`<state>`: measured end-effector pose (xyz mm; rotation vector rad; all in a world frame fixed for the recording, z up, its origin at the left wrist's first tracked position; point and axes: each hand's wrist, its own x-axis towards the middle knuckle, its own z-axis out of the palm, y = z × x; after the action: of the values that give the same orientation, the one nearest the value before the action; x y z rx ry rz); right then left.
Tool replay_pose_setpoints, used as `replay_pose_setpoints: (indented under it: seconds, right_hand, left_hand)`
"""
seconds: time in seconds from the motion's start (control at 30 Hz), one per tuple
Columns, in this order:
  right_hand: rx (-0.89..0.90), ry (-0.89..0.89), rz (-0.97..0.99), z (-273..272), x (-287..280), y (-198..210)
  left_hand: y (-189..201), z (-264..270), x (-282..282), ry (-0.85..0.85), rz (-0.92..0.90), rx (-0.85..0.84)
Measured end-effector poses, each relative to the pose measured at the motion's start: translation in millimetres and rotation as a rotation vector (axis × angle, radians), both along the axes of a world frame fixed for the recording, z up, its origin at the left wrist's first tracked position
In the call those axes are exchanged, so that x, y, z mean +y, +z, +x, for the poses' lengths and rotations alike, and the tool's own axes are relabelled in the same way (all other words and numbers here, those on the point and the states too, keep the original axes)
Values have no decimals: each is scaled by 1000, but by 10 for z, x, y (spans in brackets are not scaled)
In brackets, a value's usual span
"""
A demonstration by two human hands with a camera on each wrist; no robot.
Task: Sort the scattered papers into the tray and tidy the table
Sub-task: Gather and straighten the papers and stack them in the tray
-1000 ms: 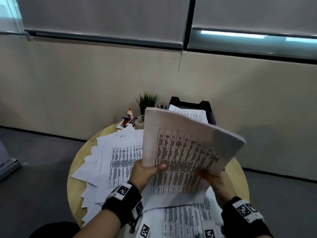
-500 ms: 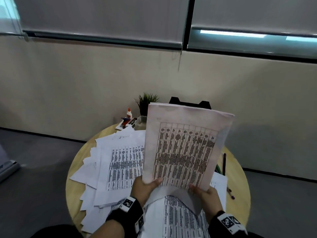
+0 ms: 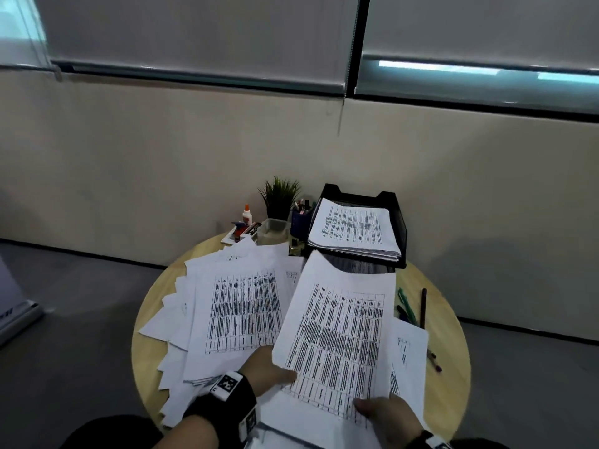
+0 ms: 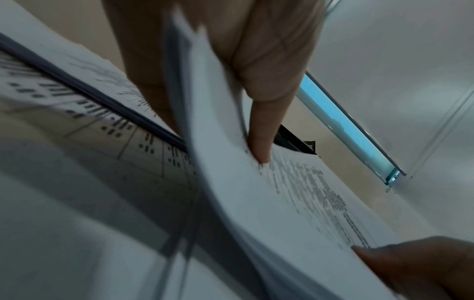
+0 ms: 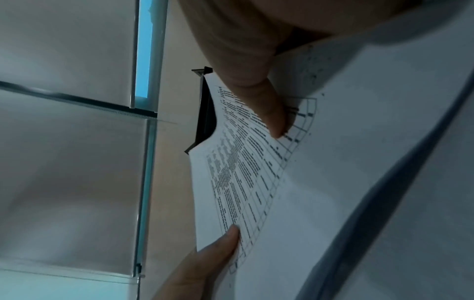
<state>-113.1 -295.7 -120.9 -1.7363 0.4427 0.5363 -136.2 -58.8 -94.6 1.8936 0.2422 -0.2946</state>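
Observation:
Both hands hold one bundle of printed sheets (image 3: 337,332) low over the round wooden table (image 3: 453,335). My left hand (image 3: 275,372) pinches its near left edge, thumb on top, as the left wrist view shows on the bundle (image 4: 295,192). My right hand (image 3: 376,408) pinches the near right corner, its thumb pressed on the print of the bundle (image 5: 246,182). The bundle's far edge points at the black tray (image 3: 400,222) at the back right, which holds a stack of printed papers (image 3: 356,231). More loose printed sheets (image 3: 240,306) lie fanned over the left half.
Behind the papers stand a small plant (image 3: 280,196), a glue bottle (image 3: 247,214), a pen cup (image 3: 300,218) and a clear box (image 3: 274,230). Pens and a pencil (image 3: 423,307) lie on the bare right side. A wall runs close behind the table.
The bundle, held upright in front of me before, has tipped forward and down until it lies nearly flat above the table, uncovering the tray. Both hands stayed on its near edge.

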Motion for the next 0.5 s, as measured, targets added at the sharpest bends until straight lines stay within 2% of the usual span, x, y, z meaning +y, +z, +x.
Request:
replay_pose_setpoints:
  seconds: [0.1,0.17,0.23,0.27,0.33,0.4,0.5]
  right_hand:
    - [30,37,3,19,-21,-71]
    - [55,8,11,210,-150,-356]
    - [93,30,74,442,-273,-556]
    - [106,-13,139,529,-288,-555]
    - [104,-68,230,623,-259,-395]
    - [107,-60,234,577,-152,48]
    - [-2,-15,293,656,-147,329]
  left_hand:
    - [21,3,28,-58,-9,53]
    - [103,-7,48,-124,-8,93]
    - [132,-3,92,-159,-82,166]
    - [149,2,113,-148,-159,230]
    - [181,27,151,-169,-332,338]
    - [204,109,185,-194,-358,328]
    - [241,323,195,-129,-377,251]
